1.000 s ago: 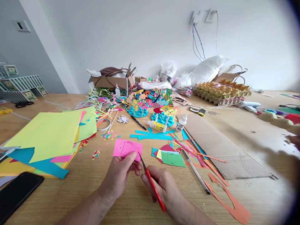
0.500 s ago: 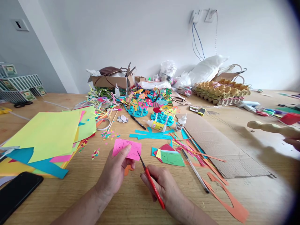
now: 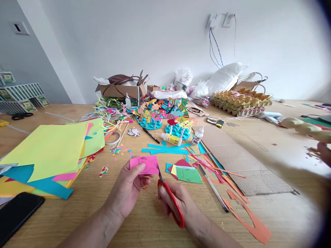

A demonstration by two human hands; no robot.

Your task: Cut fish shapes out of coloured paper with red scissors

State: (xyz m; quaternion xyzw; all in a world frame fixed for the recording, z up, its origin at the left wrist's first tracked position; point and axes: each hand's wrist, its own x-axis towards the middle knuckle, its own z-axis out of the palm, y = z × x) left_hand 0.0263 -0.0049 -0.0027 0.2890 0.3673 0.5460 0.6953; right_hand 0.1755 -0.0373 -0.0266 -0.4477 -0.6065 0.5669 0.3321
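A pink paper card (image 3: 148, 166) with a fish outline drawn on it is pinched by my left hand (image 3: 126, 189), the thumb lying on top. Red-handled scissors (image 3: 172, 201) are in my right hand (image 3: 179, 199), and their blades meet the card's right edge. Below the card a bit of orange paper (image 3: 144, 187) shows by my left fingers. To the right lies a green paper piece (image 3: 188, 174) with a drawing, on top of red, yellow and blue scraps.
Coloured sheets (image 3: 57, 144) and a phone (image 3: 20, 215) lie left. Glue bottles (image 3: 198, 136), a pen (image 3: 214, 189), cardboard (image 3: 243, 162) and an orange offcut (image 3: 248, 217) lie right. Another person's hand (image 3: 324, 151) is at the right edge, near a bumpy carton strip (image 3: 305, 127).
The pink card has moved slightly right and looks more level. The scissors' handles have spread, with the blades now at the card's right edge. At far right, the carton strip has shifted up and left.
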